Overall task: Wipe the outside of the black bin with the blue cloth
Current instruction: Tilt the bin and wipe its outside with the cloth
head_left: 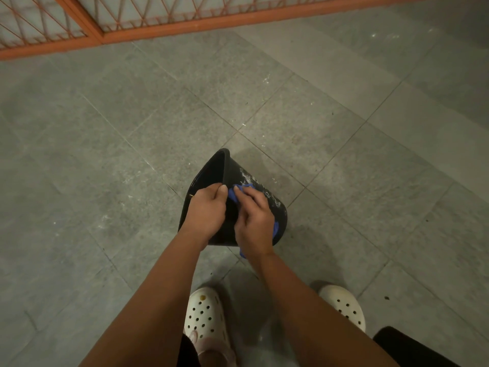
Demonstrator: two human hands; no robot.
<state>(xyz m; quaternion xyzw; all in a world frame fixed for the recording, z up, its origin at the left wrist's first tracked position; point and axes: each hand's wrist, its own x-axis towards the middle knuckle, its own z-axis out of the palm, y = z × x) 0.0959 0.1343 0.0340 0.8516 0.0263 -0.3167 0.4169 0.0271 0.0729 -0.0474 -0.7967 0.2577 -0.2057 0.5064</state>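
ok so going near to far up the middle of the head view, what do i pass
white clogs → left hand and right hand level with each other, the right holding the blue cloth → far rim of the black bin → grey floor tiles → orange grille

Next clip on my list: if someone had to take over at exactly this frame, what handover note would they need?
Left hand: grips the rim of the black bin, which is tipped on its side over the tiled floor. I cannot tell if it touches the floor.
Right hand: holds the blue cloth bunched against the bin's outer wall, near the rim.
Done: wiping is under way, but how much is clean cannot be judged.
Left: white streaks show on the wall beyond the cloth. Wipe those, then probably turn the bin to reach the hidden sides.
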